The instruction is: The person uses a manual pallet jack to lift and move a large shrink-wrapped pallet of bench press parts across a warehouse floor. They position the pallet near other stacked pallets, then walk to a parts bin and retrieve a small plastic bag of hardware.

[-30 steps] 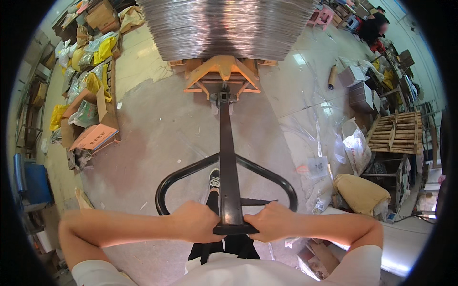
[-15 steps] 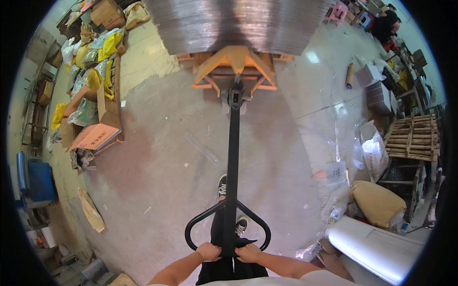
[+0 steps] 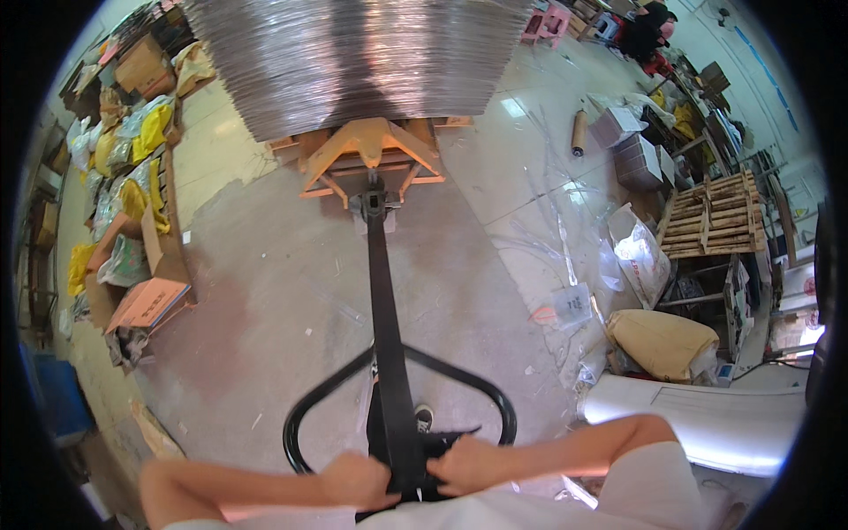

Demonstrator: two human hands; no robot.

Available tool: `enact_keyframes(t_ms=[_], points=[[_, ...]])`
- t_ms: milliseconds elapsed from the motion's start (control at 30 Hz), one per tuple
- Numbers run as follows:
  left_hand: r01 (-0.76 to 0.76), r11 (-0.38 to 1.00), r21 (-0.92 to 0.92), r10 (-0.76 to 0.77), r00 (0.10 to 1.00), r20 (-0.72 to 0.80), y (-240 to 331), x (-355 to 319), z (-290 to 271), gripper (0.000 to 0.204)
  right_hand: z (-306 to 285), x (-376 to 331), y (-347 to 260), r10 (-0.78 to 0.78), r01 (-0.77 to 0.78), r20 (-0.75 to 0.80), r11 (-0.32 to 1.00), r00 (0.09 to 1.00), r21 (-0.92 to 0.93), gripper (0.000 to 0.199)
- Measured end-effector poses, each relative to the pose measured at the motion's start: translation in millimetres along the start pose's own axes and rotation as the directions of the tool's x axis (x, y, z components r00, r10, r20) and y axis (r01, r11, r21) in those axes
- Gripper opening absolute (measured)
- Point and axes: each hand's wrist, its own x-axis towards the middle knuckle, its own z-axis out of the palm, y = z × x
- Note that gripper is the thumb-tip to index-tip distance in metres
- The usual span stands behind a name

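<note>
Near the lower edge, my left hand [image 3: 358, 480] and my right hand [image 3: 464, 464] are closed on the black loop-shaped handle [image 3: 296, 415] of a pallet jack, one on each side of its shaft [image 3: 389, 318]. Both elbows are bent outward, and motion slightly blurs my arms. The shaft runs away from me to the jack's yellow-orange frame [image 3: 371, 141]. Behind that frame rises a tall stack of thin, shiny grey sheets [image 3: 353, 66], resting on a pallet partly hidden by the jack. One of my shoes [image 3: 424, 417] shows beside the shaft.
Along the left lie bags [image 3: 146, 128] and an open cardboard box [image 3: 150, 305]. On the right are boxes [image 3: 640, 163], a slatted wooden rack [image 3: 714, 216], a tan sack [image 3: 662, 343] and a long white casing [image 3: 689, 420]. A person [image 3: 649, 31] is at the far right.
The handle and both hands have come closer to my body, and my elbows have spread outward. The view has turned right, so the jack and its stack appear farther left.
</note>
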Motion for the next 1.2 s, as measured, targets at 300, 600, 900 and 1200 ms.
enact_keyframes(t_ms=[300,600,900,1200], points=[[-0.009,1.0,0.018,0.014,0.952,-0.304,-174.8,272.3,299.6,0.048,321.9,154.1,221.4,0.059,-0.062,-0.107,0.998,0.993,-0.025,0.028],[0.002,1.0,0.014,0.0,0.992,-0.122,-97.1,172.5,249.1,0.051,267.1,79.7,126.1,0.047,-0.043,-0.103,0.998,0.994,0.041,0.034],[0.072,0.99,0.124,-0.045,0.976,-0.212,68.2,-26.0,77.0,0.067,70.5,-55.2,-45.4,0.051,-0.092,-0.218,0.979,0.975,-0.183,0.035],[0.392,0.915,-0.1,-0.276,0.425,-0.862,129.1,-66.3,56.0,0.052,39.2,-125.4,-105.8,0.136,-0.294,-0.547,0.932,0.826,-0.213,0.035]])
